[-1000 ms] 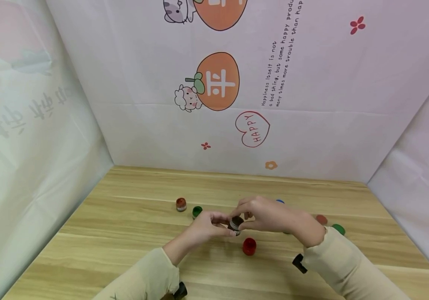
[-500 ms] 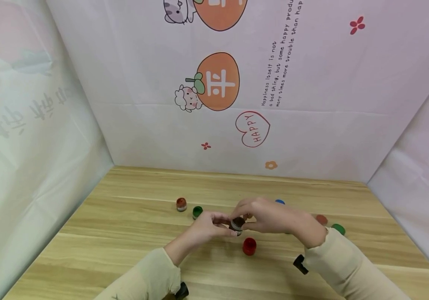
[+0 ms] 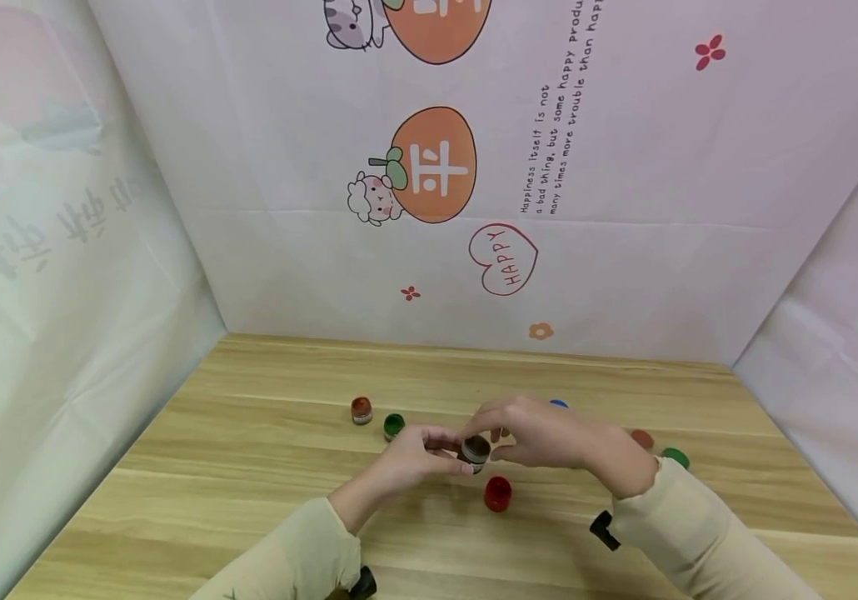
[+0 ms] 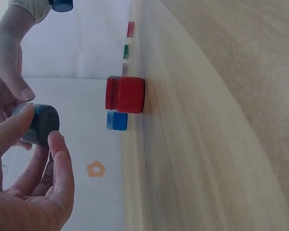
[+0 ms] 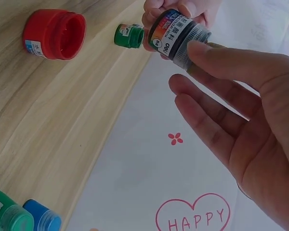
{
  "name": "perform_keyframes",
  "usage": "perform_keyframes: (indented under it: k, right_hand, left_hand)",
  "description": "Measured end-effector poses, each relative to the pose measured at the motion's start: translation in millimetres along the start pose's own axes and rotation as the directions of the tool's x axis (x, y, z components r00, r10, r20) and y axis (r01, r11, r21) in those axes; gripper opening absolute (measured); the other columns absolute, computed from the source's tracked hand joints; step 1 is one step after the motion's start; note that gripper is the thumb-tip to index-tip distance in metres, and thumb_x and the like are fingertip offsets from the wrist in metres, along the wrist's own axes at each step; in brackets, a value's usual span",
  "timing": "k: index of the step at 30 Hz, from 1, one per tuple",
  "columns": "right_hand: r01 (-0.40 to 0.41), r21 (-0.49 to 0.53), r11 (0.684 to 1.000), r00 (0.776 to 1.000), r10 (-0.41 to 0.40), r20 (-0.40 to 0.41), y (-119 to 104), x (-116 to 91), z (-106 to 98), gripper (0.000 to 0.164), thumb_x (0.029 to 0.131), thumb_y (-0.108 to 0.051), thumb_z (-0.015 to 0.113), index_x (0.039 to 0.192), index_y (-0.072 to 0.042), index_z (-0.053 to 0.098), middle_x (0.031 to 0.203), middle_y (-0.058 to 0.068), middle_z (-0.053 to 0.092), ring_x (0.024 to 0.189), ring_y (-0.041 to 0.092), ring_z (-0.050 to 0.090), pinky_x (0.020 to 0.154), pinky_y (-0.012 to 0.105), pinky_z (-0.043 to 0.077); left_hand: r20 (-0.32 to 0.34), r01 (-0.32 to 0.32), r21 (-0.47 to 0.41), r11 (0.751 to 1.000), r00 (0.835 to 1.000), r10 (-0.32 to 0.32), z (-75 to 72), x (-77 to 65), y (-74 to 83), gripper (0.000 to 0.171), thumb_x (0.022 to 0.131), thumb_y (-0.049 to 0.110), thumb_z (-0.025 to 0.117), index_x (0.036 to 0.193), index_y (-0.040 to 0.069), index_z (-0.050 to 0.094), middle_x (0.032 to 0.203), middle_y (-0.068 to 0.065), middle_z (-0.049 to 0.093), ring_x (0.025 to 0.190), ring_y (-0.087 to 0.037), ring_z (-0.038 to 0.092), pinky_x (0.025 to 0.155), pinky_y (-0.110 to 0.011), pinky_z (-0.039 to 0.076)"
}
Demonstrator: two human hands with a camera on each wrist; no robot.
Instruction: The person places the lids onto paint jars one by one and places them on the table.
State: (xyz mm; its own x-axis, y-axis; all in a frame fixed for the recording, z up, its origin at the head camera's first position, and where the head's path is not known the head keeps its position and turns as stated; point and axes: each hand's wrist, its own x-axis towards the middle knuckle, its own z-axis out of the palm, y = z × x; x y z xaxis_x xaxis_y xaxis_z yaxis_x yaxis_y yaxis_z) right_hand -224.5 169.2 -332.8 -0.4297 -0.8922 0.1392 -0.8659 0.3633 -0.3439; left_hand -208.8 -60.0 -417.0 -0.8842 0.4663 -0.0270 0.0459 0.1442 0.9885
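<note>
Working above the table point(image 3: 197, 500), lower centre of the frame.
My left hand point(image 3: 416, 457) grips the black jar point(image 3: 475, 451); my right hand point(image 3: 549, 433) is at its cap point(image 5: 182, 56), thumb point(image 5: 231, 60) just eased outward, seemingly loosening; whether it touches, I cannot tell.

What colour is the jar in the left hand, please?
The jar is nearly black, best seen in the left wrist view.

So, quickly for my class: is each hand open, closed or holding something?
Left hand: closed, holding the dark jar.
Right hand: at the jar's ribbed lid; whether it grips cannot be told.
</note>
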Motion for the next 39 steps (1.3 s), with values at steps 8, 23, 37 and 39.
perform_keyframes:
  k: [8,23,37,39]
  right_hand:
    - [-0.046,0.012,0.999,0.999,0.046,0.009,-1.6,-0.6,0.1,0.027,0.09,-0.005,0.08,0.116,-0.007,0.076,0.102,-0.002,0.07,0.078,0.0,0.057,0.07,0.021,0.054]
    - [0.002,-0.013,1.0,1.0,-0.002,-0.005,-0.4,0.7,3.8,0.032,0.089,-0.004,0.08,0.121,-0.006,0.074,0.106,-0.001,0.07,0.09,0.006,0.065,0.079,0.023,0.056]
    - [0.014,-0.008,1.0,1.0,-0.014,-0.016,2.1,-2.7,3.3,0.034,0.09,-0.004,0.079,0.123,-0.007,0.073,0.109,0.0,0.07,0.089,0.009,0.065,0.079,0.027,0.057]
    - [0.013,-0.01,1.0,1.0,-0.013,-0.009,1.9,-3.0,2.7,0.031,0.09,-0.005,0.079,0.121,-0.008,0.075,0.107,-0.001,0.069,0.087,0.009,0.064,0.077,0.024,0.056]
  left_hand:
    - [0.007,-0.003,0.012,1.0,1.0,0.003,0.8,0.9,0.0,0.035,0.088,0.008,0.081,0.121,-0.001,0.071,0.113,-0.006,0.072,0.102,-0.017,0.068,0.092,-0.034,0.054]
    - [0.023,0.014,-0.019,1.0,1.0,-0.014,-0.5,1.0,2.8,0.035,0.09,0.013,0.08,0.122,0.001,0.071,0.115,-0.005,0.072,0.103,-0.017,0.068,0.091,-0.033,0.054]
    - [0.008,0.018,-0.001,1.0,1.0,-0.018,1.5,0.5,3.8,0.036,0.089,0.011,0.08,0.122,0.0,0.071,0.113,-0.004,0.072,0.101,-0.016,0.067,0.091,-0.033,0.054]
    - [0.011,0.016,0.0,1.0,1.0,-0.016,1.9,0.4,3.7,0.035,0.09,0.012,0.08,0.122,0.001,0.072,0.113,-0.004,0.072,0.102,-0.016,0.068,0.092,-0.034,0.054]
